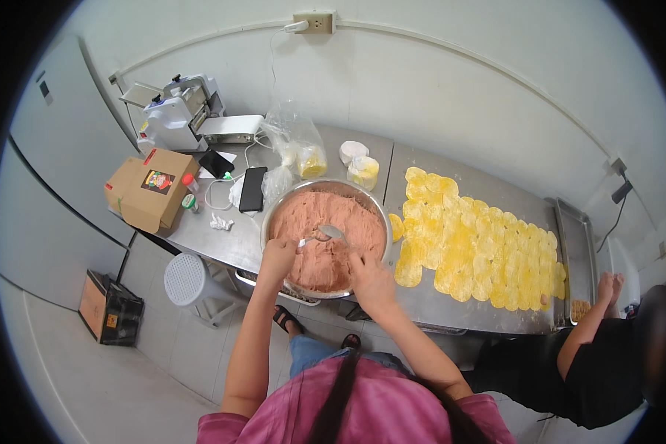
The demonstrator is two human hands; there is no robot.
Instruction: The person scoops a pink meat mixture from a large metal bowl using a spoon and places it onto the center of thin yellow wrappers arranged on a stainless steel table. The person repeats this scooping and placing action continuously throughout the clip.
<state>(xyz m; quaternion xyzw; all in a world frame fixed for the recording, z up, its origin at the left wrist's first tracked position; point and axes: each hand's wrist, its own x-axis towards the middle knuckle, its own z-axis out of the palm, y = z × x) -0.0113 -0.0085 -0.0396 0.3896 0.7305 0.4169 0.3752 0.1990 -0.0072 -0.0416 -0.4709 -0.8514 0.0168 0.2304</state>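
A wide metal bowl (383, 214) full of pink minced meat (311, 211) stands at the table's front edge. Over its left rim, my left hand (277, 257) is closed on a small utensil with a pale handle, whose far end meets the spoon. My right hand (372, 280), on the right side of the bowl, grips a metal spoon (332, 232). The spoon's bowl lies just above the meat, near the middle. Right of the bowl, thin round yellow wrappers (451, 237) overlap in rows on the steel table (422, 314).
Behind the bowl are clear plastic bags (285, 133) and stacked round wrappers (362, 172). A phone (252, 189), cardboard box (152, 189) and white machine (177, 115) sit left. A stool (192, 280) stands below. At right, another person's hands (610, 287) are near a metal tray (579, 251).
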